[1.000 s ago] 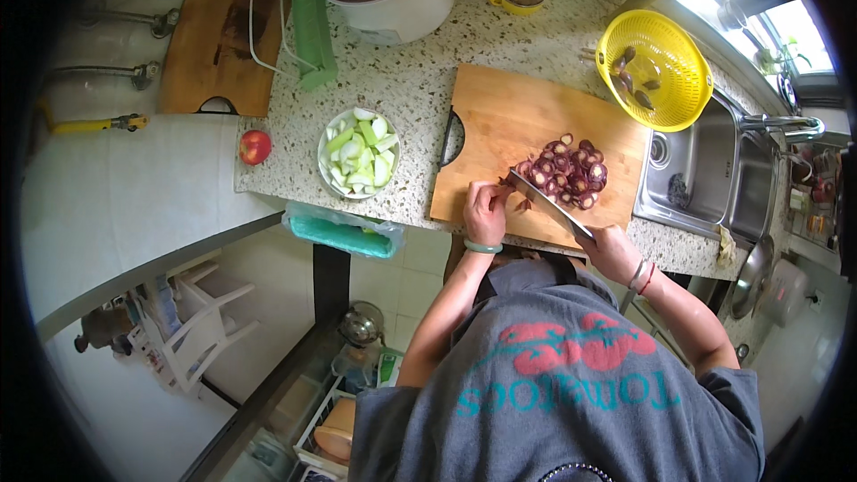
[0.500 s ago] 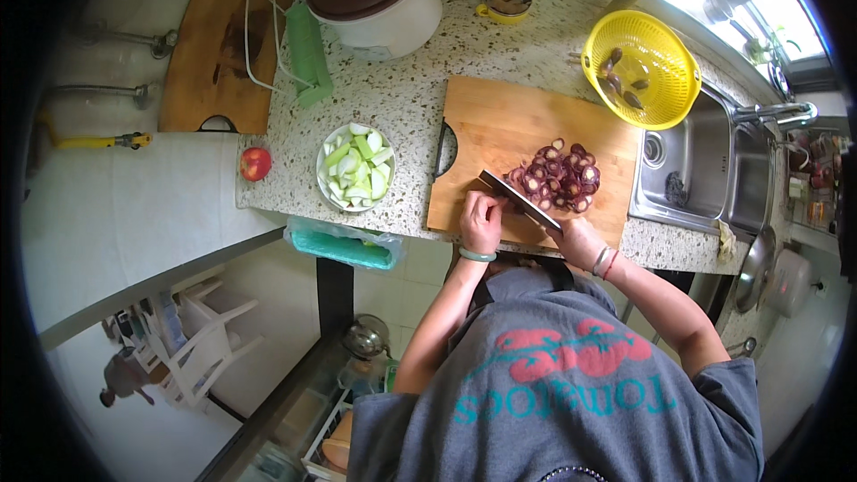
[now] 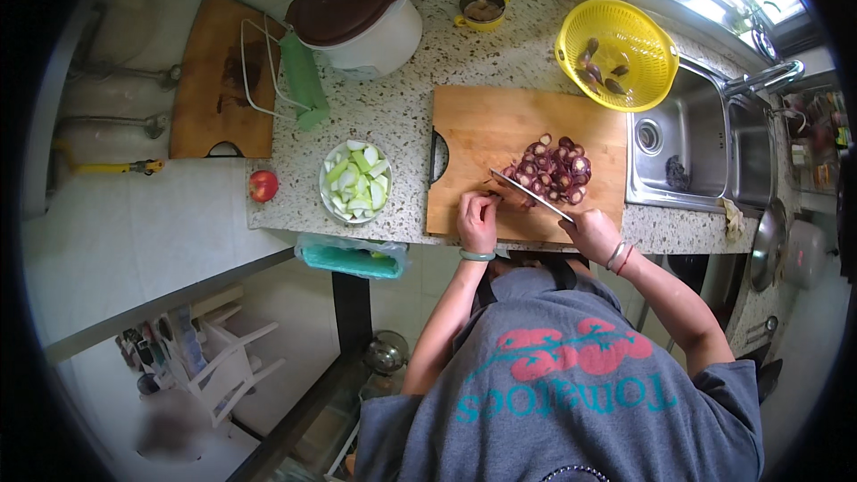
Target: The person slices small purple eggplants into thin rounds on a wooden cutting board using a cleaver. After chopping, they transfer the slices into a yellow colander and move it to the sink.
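A wooden cutting board (image 3: 500, 116) lies in front of me. On its right half is a pile of round, purple-skinned vegetable slices (image 3: 561, 174) with pale centres. My right hand (image 3: 593, 236) is wrapped around the handle of a kitchen knife (image 3: 536, 197), whose blade slants up and left along the pile's near-left edge. Close to the blade's left end, my left hand (image 3: 478, 220) has its fingers bent and pressed together on a small dark purple vegetable piece (image 3: 495, 195), mostly hidden beneath the fingertips.
A yellow colander (image 3: 656, 62) with several dark purple pieces stands by the steel sink (image 3: 692, 189). Left of the board are a bowl of green-white chunks (image 3: 355, 180) and a red apple (image 3: 262, 186). Behind stand a white pot with brown lid (image 3: 384, 40) and a small yellow-handled pot (image 3: 482, 21).
The view has shifted a little. My right hand and the knife have moved slightly right, and the blade is tilted differently. My left hand stays bent at almost the same spot.
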Available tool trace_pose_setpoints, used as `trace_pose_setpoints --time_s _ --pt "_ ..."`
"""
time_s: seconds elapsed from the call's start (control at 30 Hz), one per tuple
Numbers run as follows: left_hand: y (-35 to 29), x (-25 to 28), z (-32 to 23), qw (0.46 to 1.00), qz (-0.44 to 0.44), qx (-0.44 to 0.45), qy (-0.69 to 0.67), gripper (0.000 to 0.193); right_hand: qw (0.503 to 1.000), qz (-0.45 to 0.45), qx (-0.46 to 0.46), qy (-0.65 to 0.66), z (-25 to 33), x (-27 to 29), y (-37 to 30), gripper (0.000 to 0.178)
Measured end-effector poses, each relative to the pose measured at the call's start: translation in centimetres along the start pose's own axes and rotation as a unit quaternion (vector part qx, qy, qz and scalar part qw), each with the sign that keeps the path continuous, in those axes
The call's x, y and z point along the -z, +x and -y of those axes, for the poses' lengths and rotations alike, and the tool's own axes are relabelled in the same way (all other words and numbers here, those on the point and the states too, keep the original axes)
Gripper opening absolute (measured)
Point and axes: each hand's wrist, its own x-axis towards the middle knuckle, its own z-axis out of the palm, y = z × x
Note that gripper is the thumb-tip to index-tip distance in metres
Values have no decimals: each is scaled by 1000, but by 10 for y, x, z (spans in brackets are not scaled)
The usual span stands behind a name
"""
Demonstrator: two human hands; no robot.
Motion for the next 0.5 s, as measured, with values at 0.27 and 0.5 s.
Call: trace_pose_setpoints --time_s 0.27,0.5 --pt "1 3 -4 1000 12 5 5 13 999 39 -5 34 17 5 -9 26" --pt "2 5 0 1000 23 -10 7 13 994 90 -27 52 19 6 -4 27"
